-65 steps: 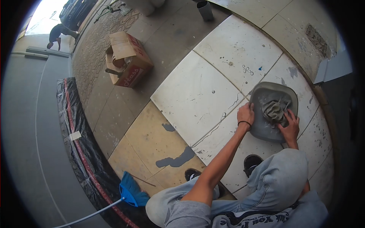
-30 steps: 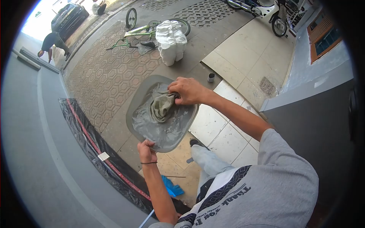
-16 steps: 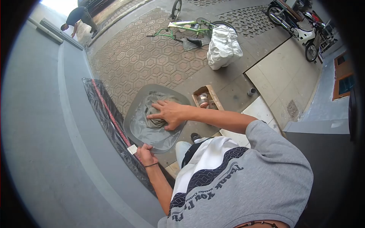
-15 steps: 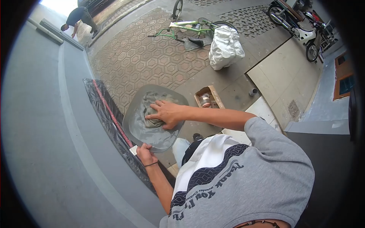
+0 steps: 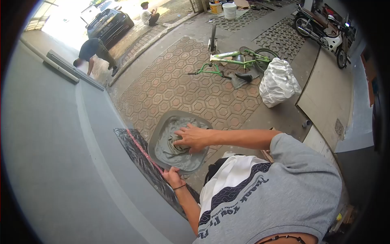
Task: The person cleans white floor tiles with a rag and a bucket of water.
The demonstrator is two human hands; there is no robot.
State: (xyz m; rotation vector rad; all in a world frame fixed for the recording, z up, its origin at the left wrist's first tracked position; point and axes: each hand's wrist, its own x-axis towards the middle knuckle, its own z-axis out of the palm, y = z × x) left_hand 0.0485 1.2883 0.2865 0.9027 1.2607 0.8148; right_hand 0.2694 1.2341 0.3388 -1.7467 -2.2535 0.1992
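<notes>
A shallow grey plastic tray-like piece (image 5: pixel 156 136) with rounded corners and a raised rim is in front of me, tilted, its surface streaked and wet-looking. My left hand (image 5: pixel 173 177) is closed on its near rim, with a dark band round the wrist. On the inner face lies a bunched grey-green cloth (image 5: pixel 175 145). My right hand (image 5: pixel 193 138) presses on this cloth from above, fingers curved over it; part of the cloth is hidden beneath the palm.
A grey wall (image 5: pixel 65 150) runs along my left, with a black plastic sheet (image 5: pixel 142 162) and a red strip at its foot. Ahead lie a green bicycle (image 5: pixel 233 61) and a white sack (image 5: pixel 278 83). A motorcycle (image 5: pixel 325 36) stands far right. A bending person (image 5: pixel 95 53) is beyond the wall's end.
My view has lifted, bringing a car and a seated person in at the top. Both hands stay on the grey piece and cloth. The cardboard box is now mostly hidden by my arm and body.
</notes>
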